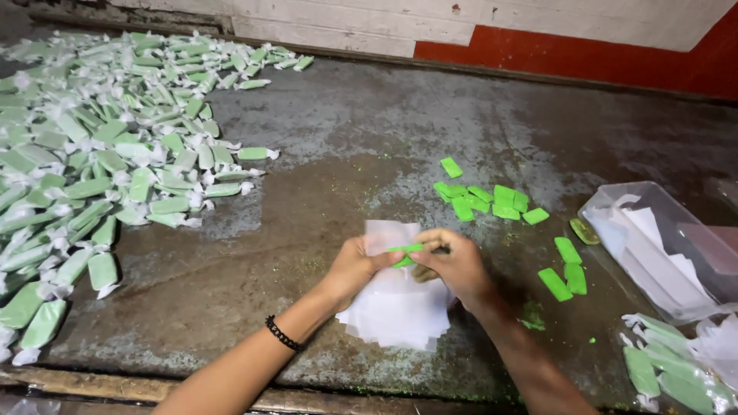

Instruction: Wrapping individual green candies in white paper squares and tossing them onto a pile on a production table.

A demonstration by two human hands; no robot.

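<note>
A big pile of wrapped green sweets lies on the left, and in the middle the left hand and right hand pinch shut on one green sweet over thin wrapping papers, which could tear if pulled hard.

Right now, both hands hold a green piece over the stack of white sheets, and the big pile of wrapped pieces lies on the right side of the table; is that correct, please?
Not quite: the head view shows the big pile of wrapped pieces on the left side of the table. The left hand and right hand do hold a green piece over the stack of white sheets.
</note>
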